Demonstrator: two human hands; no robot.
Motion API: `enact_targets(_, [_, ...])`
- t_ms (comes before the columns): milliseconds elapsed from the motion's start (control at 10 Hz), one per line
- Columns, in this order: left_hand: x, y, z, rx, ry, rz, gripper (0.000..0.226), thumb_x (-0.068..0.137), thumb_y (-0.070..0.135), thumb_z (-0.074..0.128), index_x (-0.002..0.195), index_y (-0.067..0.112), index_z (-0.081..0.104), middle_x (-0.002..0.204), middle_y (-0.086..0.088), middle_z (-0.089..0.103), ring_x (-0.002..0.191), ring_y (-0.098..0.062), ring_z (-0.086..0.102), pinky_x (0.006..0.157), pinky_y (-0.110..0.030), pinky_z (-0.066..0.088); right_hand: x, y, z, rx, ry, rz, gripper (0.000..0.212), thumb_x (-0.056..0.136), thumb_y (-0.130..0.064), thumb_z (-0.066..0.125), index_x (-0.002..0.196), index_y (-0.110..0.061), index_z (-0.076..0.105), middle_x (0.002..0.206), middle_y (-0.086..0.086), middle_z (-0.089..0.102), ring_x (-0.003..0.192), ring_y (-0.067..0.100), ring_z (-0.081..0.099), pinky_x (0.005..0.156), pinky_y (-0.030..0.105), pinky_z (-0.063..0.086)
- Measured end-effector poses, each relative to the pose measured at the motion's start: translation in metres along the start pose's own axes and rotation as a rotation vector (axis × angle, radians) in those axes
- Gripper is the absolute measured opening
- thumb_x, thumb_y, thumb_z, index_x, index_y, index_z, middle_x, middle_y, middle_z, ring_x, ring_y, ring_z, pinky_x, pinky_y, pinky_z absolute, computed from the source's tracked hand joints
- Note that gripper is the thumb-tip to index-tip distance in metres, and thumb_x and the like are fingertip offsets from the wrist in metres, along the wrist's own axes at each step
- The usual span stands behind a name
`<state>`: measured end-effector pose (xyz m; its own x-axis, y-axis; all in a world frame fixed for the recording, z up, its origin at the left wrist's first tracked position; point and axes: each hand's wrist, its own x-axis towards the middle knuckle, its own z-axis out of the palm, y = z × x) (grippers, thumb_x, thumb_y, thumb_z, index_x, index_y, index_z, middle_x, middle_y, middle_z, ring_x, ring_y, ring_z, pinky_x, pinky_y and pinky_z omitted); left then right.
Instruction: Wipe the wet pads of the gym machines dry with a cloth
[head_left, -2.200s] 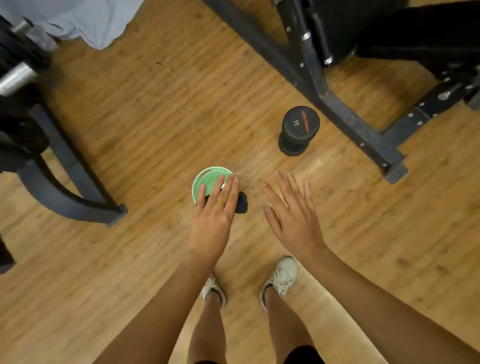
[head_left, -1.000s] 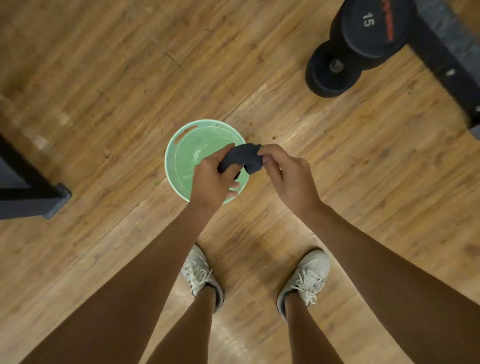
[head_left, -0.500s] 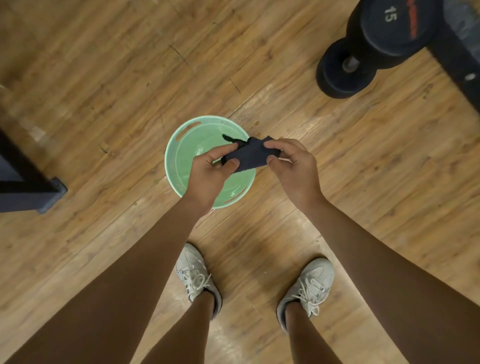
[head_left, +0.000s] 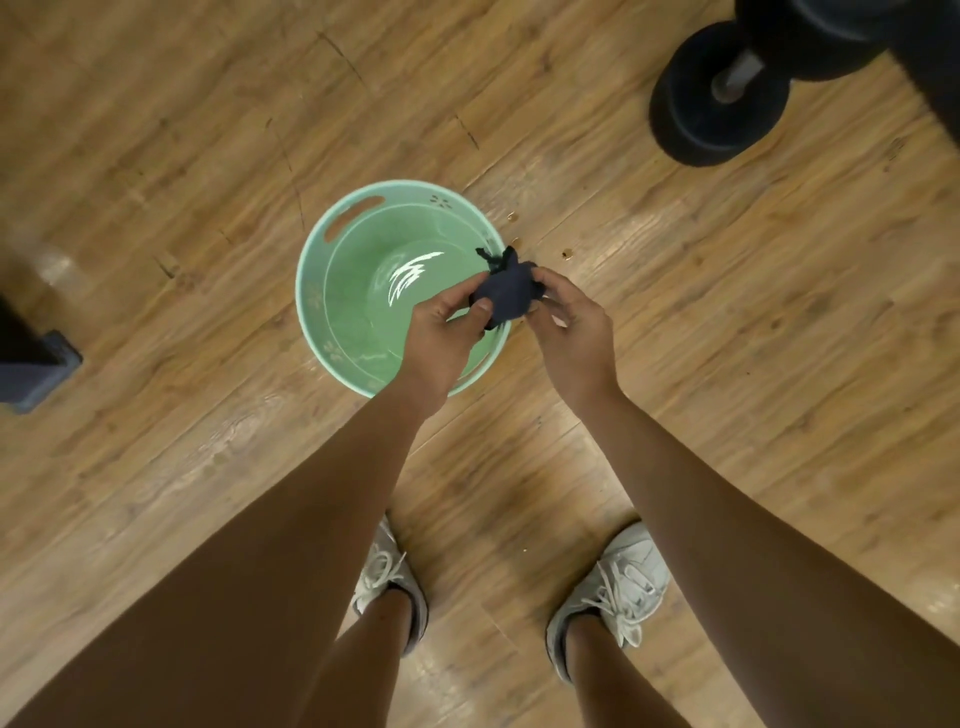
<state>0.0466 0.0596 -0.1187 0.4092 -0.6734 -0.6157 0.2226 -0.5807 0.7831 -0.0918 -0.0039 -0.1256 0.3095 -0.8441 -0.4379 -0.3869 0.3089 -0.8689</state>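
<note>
Fingers and thumbs of the left hand (head_left: 441, 338) and right hand (head_left: 574, 332) pinch a bunched dark cloth (head_left: 506, 299) between them, over the right rim of the green bucket (head_left: 310, 291); a dumbbell (head_left: 691, 119) lies beyond the bucket.

Here's the cloth (head_left: 506, 297): small, dark navy, bunched into a crumpled wad. It's off the floor, held up between the two hands, with the left hand (head_left: 441, 338) pinching its near-left edge by thumb and fingers and the right hand (head_left: 571, 332) gripping its right side. A couple of loose corners stick up at the far end. It sits right above the right rim of the green basin (head_left: 306, 291), partly over the bowl. Whether it's damp can't be told.
</note>
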Motion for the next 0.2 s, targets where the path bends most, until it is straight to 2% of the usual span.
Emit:
enact_targets(100, [-0.006, 0.009, -0.005, 0.198, -0.008, -0.008, 0.05, 0.102, 0.014, 0.058, 0.15, 0.013, 0.045, 0.126, -0.006, 0.063, 0.112, -0.02, 0.065, 0.1, -0.03, 0.049, -0.008, -0.009, -0.009, -0.098, -0.038, -0.035, 0.043, 0.102, -0.008, 0.056, 0.145, -0.015, 0.053, 0.139, -0.011, 0.053, 0.127, 0.007, 0.052, 0.1, 0.021, 0.048])
enact_targets(200, [-0.02, 0.027, -0.012, 0.474, 0.059, 0.033, 0.057, 0.104, 0.023, 0.055, 0.157, 0.016, 0.034, 0.149, -0.01, 0.051, 0.138, -0.025, 0.047, 0.112, -0.033, 0.037, -0.02, -0.027, -0.018, -0.241, -0.04, -0.057, 0.047, 0.104, -0.012, 0.052, 0.151, -0.015, 0.045, 0.151, -0.003, 0.043, 0.134, 0.007, 0.043, 0.113, 0.032, 0.04])
